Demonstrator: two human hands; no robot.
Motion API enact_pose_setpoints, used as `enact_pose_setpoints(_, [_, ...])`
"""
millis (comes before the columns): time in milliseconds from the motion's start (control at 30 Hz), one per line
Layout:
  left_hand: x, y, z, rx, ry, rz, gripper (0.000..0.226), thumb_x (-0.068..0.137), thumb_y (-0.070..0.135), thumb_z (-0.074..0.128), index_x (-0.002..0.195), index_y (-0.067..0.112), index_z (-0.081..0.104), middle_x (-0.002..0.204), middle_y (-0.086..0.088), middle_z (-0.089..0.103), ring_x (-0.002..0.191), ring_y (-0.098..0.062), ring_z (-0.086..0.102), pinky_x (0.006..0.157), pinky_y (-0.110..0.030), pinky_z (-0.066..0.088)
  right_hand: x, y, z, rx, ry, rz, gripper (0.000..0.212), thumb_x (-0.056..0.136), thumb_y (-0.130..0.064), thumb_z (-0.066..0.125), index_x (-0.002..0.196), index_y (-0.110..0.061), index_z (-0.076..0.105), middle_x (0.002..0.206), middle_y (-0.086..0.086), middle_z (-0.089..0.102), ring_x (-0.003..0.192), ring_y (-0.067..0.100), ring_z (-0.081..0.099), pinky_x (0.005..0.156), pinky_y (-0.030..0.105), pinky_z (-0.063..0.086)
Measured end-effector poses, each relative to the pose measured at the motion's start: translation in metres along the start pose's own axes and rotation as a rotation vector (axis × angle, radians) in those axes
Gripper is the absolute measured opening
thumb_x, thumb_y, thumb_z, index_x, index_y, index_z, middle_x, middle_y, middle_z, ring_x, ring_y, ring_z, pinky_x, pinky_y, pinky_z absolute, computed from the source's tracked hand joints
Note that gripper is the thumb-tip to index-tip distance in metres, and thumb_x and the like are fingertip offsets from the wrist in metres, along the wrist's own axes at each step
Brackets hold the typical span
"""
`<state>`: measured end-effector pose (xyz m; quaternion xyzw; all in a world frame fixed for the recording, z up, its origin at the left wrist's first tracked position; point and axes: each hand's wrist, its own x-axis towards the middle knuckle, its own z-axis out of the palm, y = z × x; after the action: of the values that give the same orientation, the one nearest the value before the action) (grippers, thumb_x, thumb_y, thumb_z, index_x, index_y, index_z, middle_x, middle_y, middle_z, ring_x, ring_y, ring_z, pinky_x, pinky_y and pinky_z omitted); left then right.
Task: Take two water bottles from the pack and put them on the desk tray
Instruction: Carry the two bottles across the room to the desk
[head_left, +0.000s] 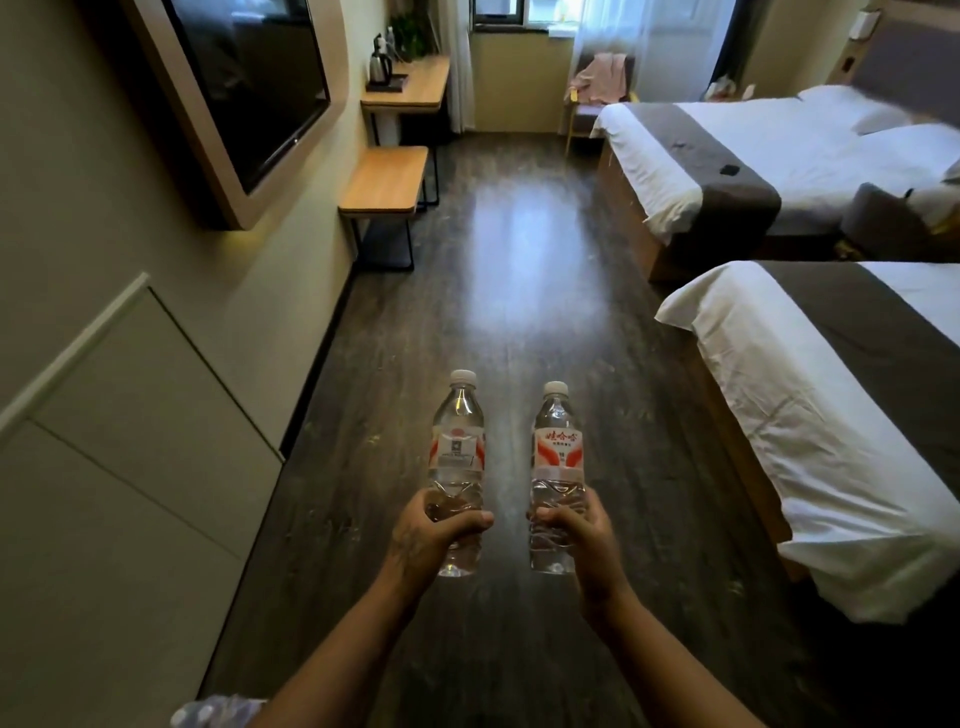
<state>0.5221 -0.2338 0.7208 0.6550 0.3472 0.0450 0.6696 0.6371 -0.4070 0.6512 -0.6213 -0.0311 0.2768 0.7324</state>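
My left hand (423, 540) grips the lower body of one clear water bottle (457, 447) with a white cap and a red and white label, held upright over the dark floor. A second bottle of the same kind (557, 452) stands upright in my right hand (582, 535), a short gap apart from the first. The wrapped pack of bottles (218, 713) shows at the bottom left edge, mostly cut off. Far ahead on the left, the wooden desk (415, 88) carries a dark tray (387, 84) with a kettle (377, 66) on it.
A wall-mounted TV (249, 78) and a low wooden bench (387, 179) line the left wall. Two beds with white sheets and grey runners (769, 156) (831, 405) fill the right side. A chair with pink cloth (602, 78) stands by the window. Dark floor (519, 270) runs down the middle.
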Motion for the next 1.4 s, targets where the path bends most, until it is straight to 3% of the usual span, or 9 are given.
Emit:
enact_pose_setpoints(233, [0.014, 0.004, 0.021, 0.017, 0.019, 0.022, 0.096, 0.043, 0.060, 0.089, 0.124, 0.015, 0.065, 0.118, -0.012, 0.078, 0.109, -0.032, 0.077, 0.101, -0.052, 0.063, 0.016, -0.002, -0.026, 0.012, -0.007, 0.011, 0.056, 0.078, -0.025, 0.082, 0.131, -0.026, 0.063, 0.118, 0.009, 0.080, 0.104, 0.032, 0.080, 0.081, 0.043, 0.068])
enact_pose_setpoints(367, [0.024, 0.010, 0.029, 0.020, 0.011, 0.020, 0.100, 0.042, 0.060, 0.088, 0.127, 0.014, 0.063, 0.119, -0.011, 0.077, 0.109, -0.031, 0.076, 0.099, -0.048, 0.063, 0.030, -0.007, -0.030, 0.000, 0.000, -0.005, 0.056, 0.079, -0.027, 0.081, 0.132, -0.028, 0.062, 0.116, 0.005, 0.081, 0.101, 0.026, 0.080, 0.074, 0.030, 0.067])
enact_pose_setpoints(500, [0.046, 0.021, 0.036, 0.020, -0.004, 0.009, 0.099, 0.043, 0.060, 0.088, 0.126, 0.011, 0.064, 0.120, -0.014, 0.077, 0.109, -0.032, 0.077, 0.098, -0.050, 0.064, 0.053, -0.016, -0.031, -0.020, -0.029, -0.017, 0.059, 0.078, -0.031, 0.081, 0.134, -0.027, 0.061, 0.118, 0.004, 0.080, 0.105, 0.028, 0.079, 0.086, 0.045, 0.065])
enact_pose_setpoints(600, [0.073, 0.032, 0.040, 0.024, -0.018, 0.002, 0.096, 0.045, 0.058, 0.089, 0.126, 0.012, 0.064, 0.118, -0.011, 0.078, 0.105, -0.027, 0.078, 0.081, -0.033, 0.063, 0.080, -0.024, -0.031, -0.022, -0.026, -0.023, 0.061, 0.077, -0.029, 0.081, 0.135, -0.025, 0.061, 0.120, 0.007, 0.080, 0.107, 0.030, 0.079, 0.091, 0.051, 0.064])
enact_pose_setpoints(733, [0.124, 0.047, 0.037, 0.012, -0.029, -0.016, 0.082, 0.057, 0.045, 0.091, 0.127, 0.012, 0.064, 0.119, -0.011, 0.078, 0.103, -0.024, 0.078, 0.075, -0.026, 0.062, 0.127, -0.033, -0.022, -0.018, -0.012, -0.015, 0.056, 0.079, -0.027, 0.080, 0.132, -0.024, 0.063, 0.116, 0.007, 0.081, 0.103, 0.030, 0.080, 0.083, 0.043, 0.066])
enact_pose_setpoints(933, [0.223, 0.082, 0.019, -0.003, -0.049, 0.001, 0.099, 0.044, 0.057, 0.089, 0.128, 0.011, 0.064, 0.119, -0.012, 0.078, 0.107, -0.028, 0.078, 0.084, -0.033, 0.065, 0.223, -0.055, 0.008, -0.036, -0.006, -0.012, 0.057, 0.079, -0.030, 0.082, 0.132, -0.027, 0.062, 0.117, 0.003, 0.081, 0.104, 0.025, 0.080, 0.075, 0.028, 0.066])
enact_pose_setpoints(1133, [0.318, 0.124, -0.006, -0.008, -0.077, -0.002, 0.101, 0.045, 0.056, 0.089, 0.131, 0.008, 0.065, 0.120, -0.014, 0.079, 0.107, -0.030, 0.079, 0.092, -0.042, 0.067, 0.314, -0.084, 0.043, -0.024, -0.001, 0.005, 0.056, 0.081, -0.022, 0.082, 0.133, -0.022, 0.062, 0.117, 0.005, 0.081, 0.104, 0.026, 0.080, 0.075, 0.029, 0.066])
enact_pose_setpoints(1233, [0.361, 0.143, -0.017, -0.020, -0.077, -0.002, 0.100, 0.046, 0.052, 0.090, 0.131, 0.006, 0.065, 0.121, -0.017, 0.079, 0.108, -0.034, 0.079, 0.096, -0.049, 0.066, 0.355, -0.095, 0.058, 0.006, 0.007, 0.025, 0.058, 0.079, -0.023, 0.083, 0.133, -0.021, 0.061, 0.118, 0.009, 0.080, 0.106, 0.032, 0.079, 0.079, 0.039, 0.067])
enact_pose_setpoints(1400, [0.425, 0.169, -0.027, -0.052, -0.056, -0.006, 0.097, 0.047, 0.051, 0.092, 0.131, 0.009, 0.066, 0.120, -0.015, 0.080, 0.107, -0.032, 0.080, 0.096, -0.049, 0.066, 0.425, -0.112, 0.076, 0.020, 0.015, 0.031, 0.052, 0.086, -0.016, 0.083, 0.133, -0.021, 0.060, 0.116, 0.010, 0.080, 0.104, 0.035, 0.080, 0.077, 0.040, 0.067])
